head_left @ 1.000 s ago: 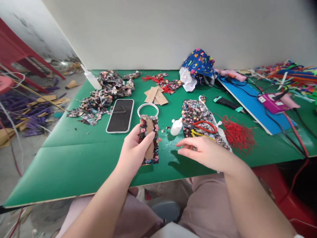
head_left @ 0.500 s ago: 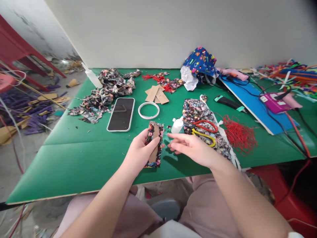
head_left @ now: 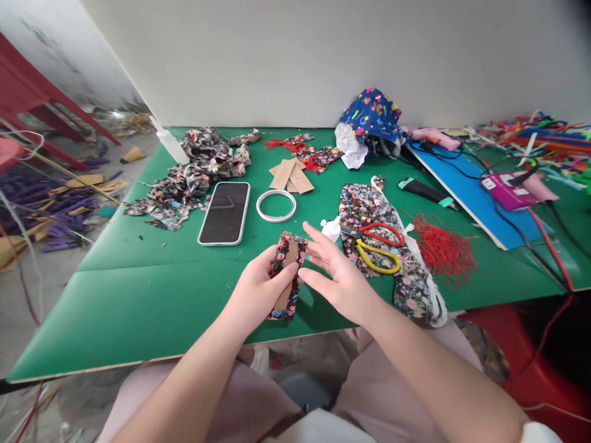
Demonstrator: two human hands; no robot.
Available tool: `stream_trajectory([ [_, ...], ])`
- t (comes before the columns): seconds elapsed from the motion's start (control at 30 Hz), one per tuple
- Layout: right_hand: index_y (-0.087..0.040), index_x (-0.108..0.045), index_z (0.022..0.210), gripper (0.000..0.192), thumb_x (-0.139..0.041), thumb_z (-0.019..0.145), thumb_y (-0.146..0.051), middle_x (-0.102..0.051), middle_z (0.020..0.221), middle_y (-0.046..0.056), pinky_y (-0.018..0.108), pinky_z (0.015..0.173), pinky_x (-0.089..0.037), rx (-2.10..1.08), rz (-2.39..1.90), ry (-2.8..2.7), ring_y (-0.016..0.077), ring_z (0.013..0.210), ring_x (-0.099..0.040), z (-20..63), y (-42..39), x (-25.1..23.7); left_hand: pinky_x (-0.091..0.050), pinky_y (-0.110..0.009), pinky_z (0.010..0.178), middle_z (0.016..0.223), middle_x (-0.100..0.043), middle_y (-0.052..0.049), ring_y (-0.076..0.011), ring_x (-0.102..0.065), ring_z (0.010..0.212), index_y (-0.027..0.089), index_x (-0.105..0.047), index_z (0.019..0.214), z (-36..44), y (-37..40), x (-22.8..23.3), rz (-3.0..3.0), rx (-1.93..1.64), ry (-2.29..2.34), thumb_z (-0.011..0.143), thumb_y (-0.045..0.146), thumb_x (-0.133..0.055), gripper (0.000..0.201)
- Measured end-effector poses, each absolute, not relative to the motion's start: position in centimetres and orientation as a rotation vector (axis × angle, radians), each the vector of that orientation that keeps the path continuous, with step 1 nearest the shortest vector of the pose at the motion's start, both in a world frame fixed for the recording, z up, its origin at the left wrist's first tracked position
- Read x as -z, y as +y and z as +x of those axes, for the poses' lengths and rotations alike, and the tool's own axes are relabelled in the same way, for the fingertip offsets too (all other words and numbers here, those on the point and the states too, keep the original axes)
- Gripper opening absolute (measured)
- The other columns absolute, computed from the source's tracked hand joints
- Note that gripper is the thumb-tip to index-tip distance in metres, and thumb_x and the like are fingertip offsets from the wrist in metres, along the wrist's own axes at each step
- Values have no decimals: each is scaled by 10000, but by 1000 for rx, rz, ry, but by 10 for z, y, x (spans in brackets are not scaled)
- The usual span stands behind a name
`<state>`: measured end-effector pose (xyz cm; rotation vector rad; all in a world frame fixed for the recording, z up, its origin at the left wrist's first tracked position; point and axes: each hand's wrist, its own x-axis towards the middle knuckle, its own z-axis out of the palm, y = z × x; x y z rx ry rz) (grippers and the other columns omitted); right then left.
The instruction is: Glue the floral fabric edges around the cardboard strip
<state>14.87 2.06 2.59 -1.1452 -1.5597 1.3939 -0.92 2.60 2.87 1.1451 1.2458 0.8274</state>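
While the left hand (head_left: 258, 286) keeps its grip on the narrow rectangular piece of dark floral fabric backed with a brown card strip (head_left: 292, 295), the right hand (head_left: 341, 280) has moved in from the right and is now at the edge of that piece. One second earlier the right hand stood well apart, and the top of the piece overlapped the round white ring (head_left: 276, 219); the ring now lies fully exposed beyond it.

The left thumb presses on the card face, with the fingers behind. The right hand is loosely spread—index finger raised, thumb tip beside the fabric edge—and has no visible grasp; whether it touches the fabric cannot be determined.

The piece is near the front edge of the green-covered table (head_left: 175, 301), card side up. Whether it rests on the surface is unclear. The change appears to turn one-handed holding into two-handed handling, with the right edge now accessible.

The small white plastic bottle (head_left: 331, 229) is partly hidden by the right hand. The scissors with red and yellow handles (head_left: 353, 232) lie on the larger floral fabric sheet (head_left: 357, 206), untouched.
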Motion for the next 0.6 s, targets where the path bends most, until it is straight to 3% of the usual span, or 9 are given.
stream_trajectory([
  [0.1, -328, -386, 1358, 512, -511, 862, -312, -355, 1462, -3, 371, 1089, -326, -1164, -1195, -1745, 170, 1348, -323, 151, 16, -33, -486, -237, 606, 808, -660, -3, -146, -608, 687, 184, -604, 1018, -11, 29, -29, 1115, -876, 1271, 740, 356, -629, 328],
  [0.23, -251, -652, 1066, 258, -519, 854, -316, -516, 1325, 45, 364, 1064, -339, -912, -1247, -1863, 183, 1245, -453, 154, 12, -39, -499, -237, 581, 824, -667, -12, -155, -633, 681, 178, -589, 985, -15, 34, -31, 971, -1074, 1302, 716, 360, -654, 332],
  [0.33, -217, -686, 942, 201, -529, 851, -302, -638, 1118, 54, 325, 985, -401, -872, -1195, -1951, 167, 1087, -556, 157, 13, -38, -483, -215, 517, 840, -668, -8, -149, -635, 651, 198, -586, 977, -19, 36, -35, 893, -1263, 1355, 717, 351, -652, 308],
  [0.43, -194, -683, 949, 229, -510, 865, -319, -681, 972, 41, 277, 844, -452, -968, -1224, -2104, 143, 912, -608, 162, 16, -34, -459, -197, 465, 913, -680, -12, -130, -620, 609, 227, -594, 978, -22, 36, -39, 873, -1397, 1381, 729, 347, -643, 281],
  [0.6, -194, -689, 852, 293, -457, 889, -369, -685, 806, 32, 259, 645, -399, -892, -1438, -2359, 143, 735, -604, 170, 18, -34, -436, -201, 410, 890, -695, -18, -156, -633, 601, 239, -589, 987, -23, 32, -41, 898, -1350, 1385, 726, 373, -643, 299],
])
